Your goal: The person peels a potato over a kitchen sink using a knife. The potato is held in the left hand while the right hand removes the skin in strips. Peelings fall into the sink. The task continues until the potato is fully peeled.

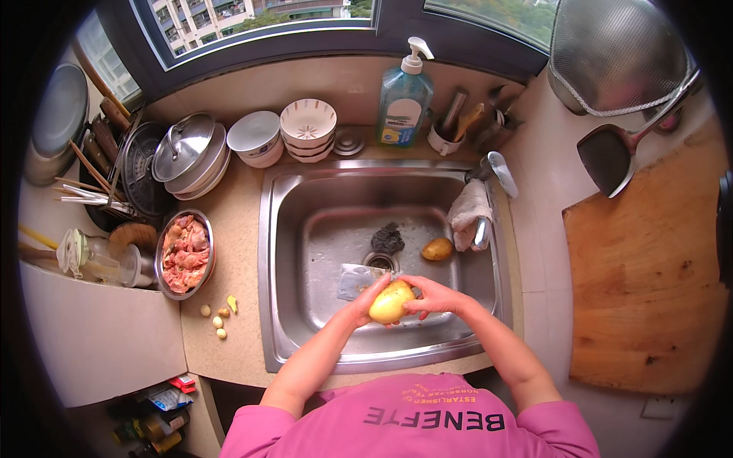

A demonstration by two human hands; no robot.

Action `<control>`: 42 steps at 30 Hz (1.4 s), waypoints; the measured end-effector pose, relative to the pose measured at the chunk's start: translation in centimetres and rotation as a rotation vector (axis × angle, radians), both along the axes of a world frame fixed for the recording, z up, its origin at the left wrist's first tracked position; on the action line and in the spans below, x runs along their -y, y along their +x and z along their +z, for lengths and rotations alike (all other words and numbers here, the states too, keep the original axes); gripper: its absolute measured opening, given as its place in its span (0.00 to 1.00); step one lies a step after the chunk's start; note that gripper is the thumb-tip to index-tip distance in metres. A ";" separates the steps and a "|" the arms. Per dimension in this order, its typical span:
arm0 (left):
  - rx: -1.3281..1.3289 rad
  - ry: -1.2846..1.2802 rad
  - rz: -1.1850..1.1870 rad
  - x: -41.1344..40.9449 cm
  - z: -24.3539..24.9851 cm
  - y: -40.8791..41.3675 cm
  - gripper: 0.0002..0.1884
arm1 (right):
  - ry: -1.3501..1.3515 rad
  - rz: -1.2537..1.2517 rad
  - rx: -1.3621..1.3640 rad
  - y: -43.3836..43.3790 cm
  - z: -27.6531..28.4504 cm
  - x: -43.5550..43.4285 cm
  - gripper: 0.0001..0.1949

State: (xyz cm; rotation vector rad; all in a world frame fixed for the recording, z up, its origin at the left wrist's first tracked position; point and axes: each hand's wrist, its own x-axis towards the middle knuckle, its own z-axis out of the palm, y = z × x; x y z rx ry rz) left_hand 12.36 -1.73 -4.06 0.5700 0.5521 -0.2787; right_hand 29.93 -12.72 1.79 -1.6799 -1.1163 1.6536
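Note:
Between my two hands, above the stainless steel sink [320,338], is a mostly peeled yellow potato [391,301]. My left hand [364,302] cups it from the left. The fingers of my right hand [430,296] hold it from the right; whether they also grip a small tool cannot be told. Beneath my hands a cleaver-like metal blade [352,280] lies in the sink, its handle not visible. Near the drain [380,262] sits a dark scouring pad [387,238]. An unpeeled potato [437,249] rests at the right of the basin.
A cloth [469,212] hangs on the faucet [501,172]. Left on the counter are a metal bowl of raw meat [186,255] and several garlic cloves [217,322]. Bowls [255,137] and a soap bottle [404,106] stand behind the sink. A wooden cutting board [641,275] is at right.

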 end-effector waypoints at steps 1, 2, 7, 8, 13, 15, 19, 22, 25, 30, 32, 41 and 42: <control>-0.008 0.000 -0.012 0.0 -0.2 0.1 0.37 | 0.027 0.032 0.109 -0.6 0.0 -0.3 0.41; -0.010 0.034 -0.008 -0.1 -0.3 0.3 0.37 | 0.028 0.070 0.380 -1.6 -1.7 -0.5 0.42; 0.030 0.052 -0.017 -0.6 0.1 -0.4 0.36 | 0.028 -0.070 -0.071 -0.3 -1.9 1.0 0.39; 0.025 0.035 -0.039 -0.4 0.1 -0.4 0.36 | -0.030 -0.067 -0.177 0.4 -1.4 1.3 0.39; -0.002 0.194 -0.081 0.4 -0.7 0.0 0.36 | -0.158 0.020 -0.050 -0.3 0.5 -0.4 0.34; -0.049 0.290 -0.056 0.4 -0.5 0.0 0.35 | -0.060 0.031 0.079 -1.2 -0.6 -0.6 0.33; -0.041 0.296 -0.076 0.0 -1.0 -0.3 0.37 | -0.058 -0.113 -0.231 0.0 -0.7 0.8 0.31; -0.055 0.375 -0.085 0.8 -1.0 -0.1 0.37 | -0.151 -0.102 -0.186 0.0 0.6 0.9 0.28; -0.065 0.428 -0.110 0.9 -0.3 0.1 0.38 | -0.168 -0.028 0.015 -1.3 -0.1 0.0 0.27; -0.078 0.470 -0.117 0.4 -0.5 -0.3 0.38 | -0.108 -0.152 -0.256 -0.4 -1.0 1.3 0.26; -0.067 0.514 -0.098 0.6 -0.6 0.0 0.38 | -0.139 -0.151 -0.250 0.0 -0.7 1.4 0.26; 0.021 0.671 -0.047 1.1 -1.0 -0.1 0.35 | -0.099 -0.159 -0.255 -0.2 -2.0 1.4 0.24; -0.010 0.666 -0.047 1.3 -0.9 0.0 0.35 | -0.126 -0.184 -0.299 0.3 -1.8 1.7 0.25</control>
